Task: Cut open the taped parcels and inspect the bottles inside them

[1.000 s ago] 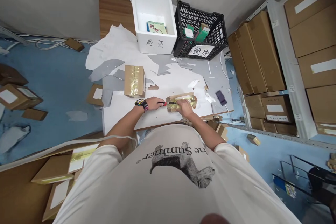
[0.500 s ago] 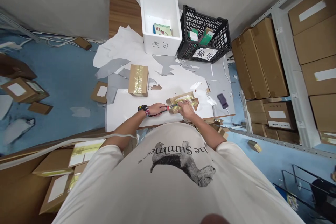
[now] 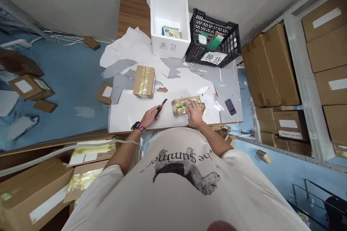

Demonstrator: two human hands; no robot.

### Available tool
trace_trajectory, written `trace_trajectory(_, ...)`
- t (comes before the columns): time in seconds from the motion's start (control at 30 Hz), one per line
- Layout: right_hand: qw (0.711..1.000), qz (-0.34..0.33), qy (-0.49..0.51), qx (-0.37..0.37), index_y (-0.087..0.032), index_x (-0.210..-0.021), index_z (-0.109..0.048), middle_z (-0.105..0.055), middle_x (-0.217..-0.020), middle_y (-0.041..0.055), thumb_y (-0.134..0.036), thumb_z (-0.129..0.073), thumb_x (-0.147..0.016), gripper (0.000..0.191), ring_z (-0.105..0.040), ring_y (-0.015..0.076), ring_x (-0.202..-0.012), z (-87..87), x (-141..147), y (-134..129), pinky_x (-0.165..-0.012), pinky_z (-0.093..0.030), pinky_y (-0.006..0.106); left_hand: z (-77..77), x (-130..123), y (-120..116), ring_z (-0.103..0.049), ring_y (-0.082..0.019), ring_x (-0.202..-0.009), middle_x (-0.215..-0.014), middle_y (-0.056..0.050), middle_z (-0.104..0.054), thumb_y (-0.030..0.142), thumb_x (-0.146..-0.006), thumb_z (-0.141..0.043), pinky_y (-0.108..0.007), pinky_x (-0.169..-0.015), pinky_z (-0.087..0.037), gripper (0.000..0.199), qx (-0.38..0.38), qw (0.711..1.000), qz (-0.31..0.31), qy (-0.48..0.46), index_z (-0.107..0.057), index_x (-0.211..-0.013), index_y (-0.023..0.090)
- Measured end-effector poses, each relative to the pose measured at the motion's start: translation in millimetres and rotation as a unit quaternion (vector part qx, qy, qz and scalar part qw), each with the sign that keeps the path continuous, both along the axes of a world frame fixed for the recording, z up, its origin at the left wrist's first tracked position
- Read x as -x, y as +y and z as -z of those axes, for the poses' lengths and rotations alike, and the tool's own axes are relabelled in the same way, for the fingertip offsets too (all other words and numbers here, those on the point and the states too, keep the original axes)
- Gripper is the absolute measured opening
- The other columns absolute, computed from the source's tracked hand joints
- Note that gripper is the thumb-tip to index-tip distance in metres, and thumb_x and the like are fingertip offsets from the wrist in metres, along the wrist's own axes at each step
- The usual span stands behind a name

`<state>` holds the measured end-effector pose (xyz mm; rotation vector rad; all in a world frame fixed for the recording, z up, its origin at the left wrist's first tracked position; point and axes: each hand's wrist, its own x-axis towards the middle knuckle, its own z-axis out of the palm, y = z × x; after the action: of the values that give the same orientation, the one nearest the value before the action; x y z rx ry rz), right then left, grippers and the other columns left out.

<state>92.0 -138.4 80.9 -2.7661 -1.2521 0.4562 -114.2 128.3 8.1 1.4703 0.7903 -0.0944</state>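
knife (image 3: 160, 107) with a red section near its blade sits in the left hand (image 3: 150, 117), whose fingers are wrapped round the dark handle; the blade points away from the body, toward the far edge of the surface (image 3: 128, 106), apart from the cardboard. a small carton (image 3: 178, 110) lies close to the near edge, right of its middle, with shiny yellowish tape over it and a bit of green showing at its top. the right hand (image 3: 195, 113) rests on this carton, fingers spread and touching it rather than pinched together. a watch and a patterned band (image 3: 140, 127) circle the left wrist. toward the left edge stands a bigger taped box (image 3: 144, 82), closed, and just beside it, on the right, lies a torn brown scrap (image 3: 162, 89). a white foam box (image 3: 170, 52) stands by the far edge, a pale green packet (image 3: 172, 33) inside. next to it, at the far right corner, is a black crate (image 3: 195, 53) holding green boxes (image 3: 215, 42). a dark, blurred-out object (image 3: 230, 107) lies near the right edge, toward the near right corner.
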Motion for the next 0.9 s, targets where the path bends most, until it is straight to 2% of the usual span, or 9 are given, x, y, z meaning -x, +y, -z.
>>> trace_trajectory(0.1, 0.999, 0.018, 0.009, 0.03, -0.033, -0.185, -0.044, -0.042, -0.19, 0.0123, -0.031, -0.055, -0.115, 0.071, -0.032, 0.0428, -0.175, 10.0, -12.6, 16.3, -0.138, -0.034, 0.069, -1.9, -3.0, -19.0, -0.069, -0.018, -0.072, -0.092, -0.004, -0.08, 0.06, -0.104, -0.059, -0.032, -0.078, -0.062, 0.074, -0.048, 0.999, -0.004, -0.014, -0.076, -0.158, 0.013)
trace_trajectory(0.2, 0.997, 0.012, 0.043, 0.06, -0.038, -0.187, -0.038, -0.038, -0.193, 0.012, -0.029, -0.069, -0.107, 0.086, -0.025, 0.048, -0.178, 17.4, -27.7, 33.4, -0.134, -0.035, 0.079, -7.0, -2.8, -27.8, -0.073, -0.02, -0.081, -0.103, -0.006, -0.084, 0.064, -0.105, -0.058, -0.034, -0.089, -0.063, 0.073, -0.11, 0.994, 0.005, -0.018, -0.076, -0.158, 0.016)
trace_trajectory(0.27, 0.996, 0.007, 0.053, 0.071, -0.039, -0.186, -0.041, -0.04, -0.192, 0.0117, -0.029, -0.07, -0.108, 0.084, -0.025, 0.0488, -0.178, 19.9, -34.0, 39.3, -0.133, -0.034, 0.083, -13.2, -0.8, -27.0, -0.076, -0.023, -0.094, -0.116, -0.009, -0.086, 0.063, -0.107, -0.057, -0.037, -0.096, -0.063, 0.069, -0.162, 0.986, 0.037, -0.033, -0.078, -0.156, 0.02)
trace_trajectory(0.33, 0.997, -0.002, 0.042, 0.066, -0.037, -0.183, -0.045, -0.045, -0.189, 0.013, -0.032, -0.065, -0.113, 0.074, -0.03, 0.0478, -0.176, 22.2, -36.1, 39.9, -0.134, -0.029, 0.085, -20.9, 0.6, -24.2, -0.078, -0.027, -0.105, -0.126, -0.011, -0.086, 0.061, -0.108, -0.057, -0.039, -0.101, -0.062, 0.063, -0.223, 0.969, 0.095, -0.055, -0.081, -0.153, 0.024)
trace_trajectory(0.43, 0.999, -0.026, 0.019, 0.035, -0.033, -0.182, -0.048, -0.047, -0.187, 0.0161, -0.036, -0.06, -0.117, 0.066, -0.036, 0.0463, -0.174, 28.7, -36.0, 34.0, -0.138, -0.024, 0.083, -30.4, -1.8, -22.7, -0.078, -0.03, -0.11, -0.124, -0.011, -0.084, 0.056, -0.11, -0.06, -0.039, -0.1, -0.06, 0.057, -0.297, 0.935, 0.184, -0.066, -0.081, -0.155, 0.028)
trace_trajectory(0.5, 0.999, -0.042, 0.019, 0.013, -0.031, -0.181, -0.05, -0.047, -0.187, 0.0167, -0.037, -0.062, -0.117, 0.066, -0.038, 0.0449, -0.173, 35.4, -37.1, 29.6, -0.141, -0.023, 0.078, -33.0, -6.8, -24.8, -0.077, -0.03, -0.111, -0.122, -0.011, -0.083, 0.052, -0.111, -0.062, -0.038, -0.099, -0.06, 0.054, -0.321, 0.92, 0.217, -0.061, -0.079, -0.157, 0.03)
trace_trajectory(0.6, 0.998, -0.051, 0.028, -0.006, -0.027, -0.178, -0.055, -0.053, -0.183, 0.0167, -0.037, -0.059, -0.118, 0.062, -0.042, 0.0423, -0.172, 45.9, -41.3, 28.5, -0.144, -0.024, 0.069, -32.0, -15.8, -29.8, -0.075, -0.031, -0.113, -0.121, -0.012, -0.081, 0.047, -0.112, -0.062, -0.039, -0.1, -0.059, 0.052, -0.35, 0.906, 0.236, -0.046, -0.078, -0.159, 0.03)
trace_trajectory(0.7, 0.998, -0.05, 0.036, -0.01, -0.023, -0.177, -0.057, -0.057, -0.18, 0.0166, -0.037, -0.05, -0.12, 0.058, -0.045, 0.0399, -0.17, 51.6, -44.9, 33.2, -0.144, -0.025, 0.064, -30.9, -20.2, -33.2, -0.074, -0.032, -0.115, -0.125, -0.013, -0.08, 0.044, -0.113, -0.061, -0.038, -0.094, -0.058, 0.053, -0.385, 0.889, 0.247, -0.013, -0.075, -0.163, 0.032)
trace_trajectory(0.9, 0.997, -0.046, 0.058, -0.028, -0.023, -0.175, -0.059, -0.058, -0.18, 0.0149, -0.039, -0.046, -0.122, 0.057, -0.048, 0.038, -0.166, 48.8, -47.1, 37.3, -0.145, -0.025, 0.058, -34.7, -18.8, -35.7, -0.074, -0.033, -0.117, -0.131, -0.013, -0.08, 0.045, -0.115, -0.06, -0.037, -0.085, -0.055, 0.055, -0.397, 0.884, 0.245, 0.008, -0.07, -0.169, 0.036)
